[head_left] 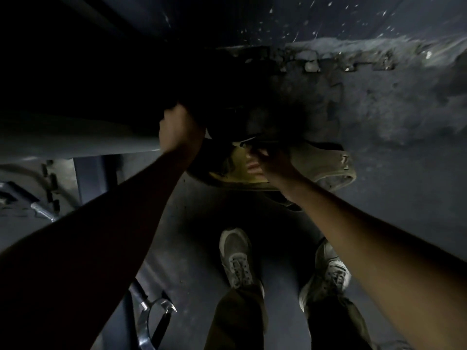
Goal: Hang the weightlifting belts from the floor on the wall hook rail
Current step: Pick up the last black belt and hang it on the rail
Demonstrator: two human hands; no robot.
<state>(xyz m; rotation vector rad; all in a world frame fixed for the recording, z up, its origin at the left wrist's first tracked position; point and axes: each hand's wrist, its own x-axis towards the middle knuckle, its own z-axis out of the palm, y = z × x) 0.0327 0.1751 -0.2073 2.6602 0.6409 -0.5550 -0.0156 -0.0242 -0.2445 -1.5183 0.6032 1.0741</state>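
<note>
The scene is very dark. A tan weightlifting belt [326, 162] lies curled on the dark floor ahead of my feet, its yellowish inner face [235, 160] turned up. A darker belt [240, 120] sits above it, raised off the floor. My left hand [179, 127] is closed on the dark belt's left edge. My right hand [273, 160] pinches a dark strap [255, 142] where the two belts overlap. The wall hook rail is not in view.
A grey metal beam [75, 137] of some gym equipment crosses the left side beside my left hand. Chrome handles [156, 314] lie at the lower left. My two grey shoes [237, 258] stand below the belts. A crumbling wall base [353, 61] runs behind.
</note>
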